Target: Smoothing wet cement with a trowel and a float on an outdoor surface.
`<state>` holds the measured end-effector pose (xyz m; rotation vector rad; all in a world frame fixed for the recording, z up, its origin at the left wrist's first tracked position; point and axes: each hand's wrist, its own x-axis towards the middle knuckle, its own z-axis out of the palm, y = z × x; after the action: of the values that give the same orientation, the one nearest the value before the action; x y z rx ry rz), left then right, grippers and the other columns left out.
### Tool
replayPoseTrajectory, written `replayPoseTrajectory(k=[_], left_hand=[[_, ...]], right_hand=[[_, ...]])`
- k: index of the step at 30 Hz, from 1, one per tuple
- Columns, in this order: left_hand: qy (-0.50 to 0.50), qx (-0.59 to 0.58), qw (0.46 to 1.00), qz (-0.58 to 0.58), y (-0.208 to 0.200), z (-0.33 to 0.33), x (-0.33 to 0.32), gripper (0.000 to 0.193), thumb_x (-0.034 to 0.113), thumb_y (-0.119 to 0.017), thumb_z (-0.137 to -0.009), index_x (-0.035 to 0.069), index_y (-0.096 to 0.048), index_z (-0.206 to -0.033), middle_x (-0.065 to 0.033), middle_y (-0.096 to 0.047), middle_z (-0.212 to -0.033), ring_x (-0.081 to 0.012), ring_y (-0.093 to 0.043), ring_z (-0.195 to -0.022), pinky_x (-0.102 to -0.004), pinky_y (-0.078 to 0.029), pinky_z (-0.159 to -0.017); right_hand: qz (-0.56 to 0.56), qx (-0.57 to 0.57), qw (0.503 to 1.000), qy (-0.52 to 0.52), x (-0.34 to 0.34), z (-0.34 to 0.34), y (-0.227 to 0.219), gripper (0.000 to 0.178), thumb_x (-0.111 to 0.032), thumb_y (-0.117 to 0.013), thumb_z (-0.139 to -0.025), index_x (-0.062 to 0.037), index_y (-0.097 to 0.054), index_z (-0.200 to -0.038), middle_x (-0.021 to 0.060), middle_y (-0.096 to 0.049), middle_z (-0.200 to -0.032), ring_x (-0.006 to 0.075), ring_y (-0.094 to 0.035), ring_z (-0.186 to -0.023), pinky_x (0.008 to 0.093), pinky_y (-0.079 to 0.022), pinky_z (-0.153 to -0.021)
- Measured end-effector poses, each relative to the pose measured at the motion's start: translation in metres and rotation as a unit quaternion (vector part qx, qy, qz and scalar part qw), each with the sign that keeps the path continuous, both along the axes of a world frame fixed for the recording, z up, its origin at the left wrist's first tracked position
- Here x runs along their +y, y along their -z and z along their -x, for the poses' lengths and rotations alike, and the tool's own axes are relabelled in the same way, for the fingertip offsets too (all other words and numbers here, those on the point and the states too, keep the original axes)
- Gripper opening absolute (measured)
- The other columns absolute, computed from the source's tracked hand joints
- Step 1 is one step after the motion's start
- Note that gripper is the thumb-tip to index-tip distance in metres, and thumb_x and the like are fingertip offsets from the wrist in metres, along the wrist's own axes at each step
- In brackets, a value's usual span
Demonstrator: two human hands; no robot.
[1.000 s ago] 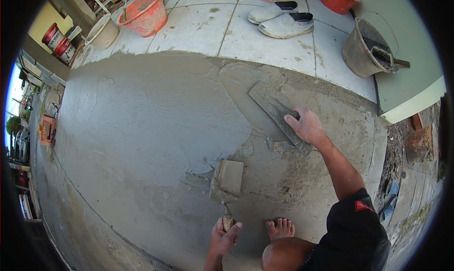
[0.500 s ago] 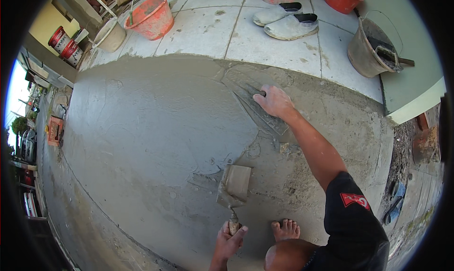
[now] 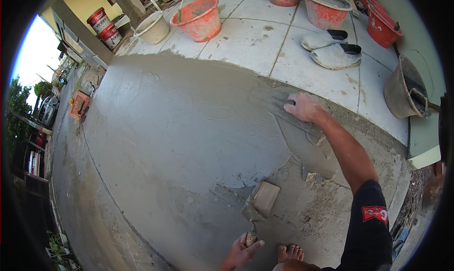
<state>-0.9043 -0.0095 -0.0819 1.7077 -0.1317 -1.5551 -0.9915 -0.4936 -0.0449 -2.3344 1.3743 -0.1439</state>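
My right hand grips the handle of a flat plastering trowel, its blade lying on the wet grey cement near the tile edge. The blade is partly smeared by motion and coated with cement. Lower down, my left hand is closed around the handle of a pointing trowel. A pale rectangular slab sits at that trowel's blade; whether it rests on the blade or beside it I cannot tell. Small lumps lie on the rougher cement between my hands.
White floor tiles border the cement at the far side. On them stand an orange bucket, a grey bucket, more red tubs and a pair of pale shoes. A grey bucket holds tools by the right wall. My bare foot is near the slab.
The view has swung, so the scene sits farther right and lower. My right hand has slid the plastering trowel over the cement toward the far tiles. The left hand keeps its hold.
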Motion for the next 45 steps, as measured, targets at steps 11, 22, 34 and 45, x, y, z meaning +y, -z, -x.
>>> replayPoseTrajectory(k=[11,22,34,45], left_hand=[[0.093,-0.045,0.995,-0.004,-0.01,-0.008,-0.008,0.031,0.029,-0.075,-0.09,0.01,-0.054,-0.101,0.004,-0.051,-0.073,-0.0061,-0.046,-0.058,-0.0252,-0.039,-0.05],[0.118,-0.029,0.993,-0.006,-0.011,-0.008,-0.002,0.035,0.035,-0.078,-0.089,0.01,-0.053,-0.092,0.0038,-0.05,-0.064,-0.0054,-0.047,-0.052,-0.0256,-0.039,-0.047],[0.089,-0.016,0.996,-0.015,-0.014,-0.005,-0.008,0.035,0.028,-0.08,-0.086,0.008,-0.052,-0.089,0.0033,-0.049,-0.063,-0.006,-0.047,-0.051,-0.0253,-0.039,-0.047],[0.103,-0.026,0.994,-0.01,-0.016,-0.003,-0.017,0.033,0.027,-0.079,-0.088,0.01,-0.051,-0.086,0.0044,-0.048,-0.064,-0.0051,-0.046,-0.052,-0.0248,-0.039,-0.046]], right_hand=[[0.005,0.018,0.999,0.03,0.008,0.015,0.0,0.05,-0.042,-0.062,-0.092,-0.0083,-0.064,-0.129,0.0221,-0.066,-0.122,0.0385,-0.062,-0.116,0.0472,-0.049,-0.1],[0.03,0.0,1.0,0.009,-0.032,-0.024,0.012,0.051,-0.044,-0.061,-0.092,-0.0053,-0.064,-0.126,0.0195,-0.066,-0.124,0.0363,-0.062,-0.118,0.045,-0.048,-0.102],[0.036,0.002,0.999,0.018,-0.038,-0.017,0.005,0.045,-0.038,-0.059,-0.09,-0.0034,-0.068,-0.117,0.0225,-0.068,-0.117,0.0379,-0.065,-0.112,0.0459,-0.051,-0.097],[-0.006,-0.006,1.0,0.001,0.029,-0.027,-0.013,0.049,-0.043,-0.057,-0.095,0.0016,-0.063,-0.116,0.0259,-0.066,-0.117,0.0399,-0.064,-0.113,0.0479,-0.05,-0.099]])
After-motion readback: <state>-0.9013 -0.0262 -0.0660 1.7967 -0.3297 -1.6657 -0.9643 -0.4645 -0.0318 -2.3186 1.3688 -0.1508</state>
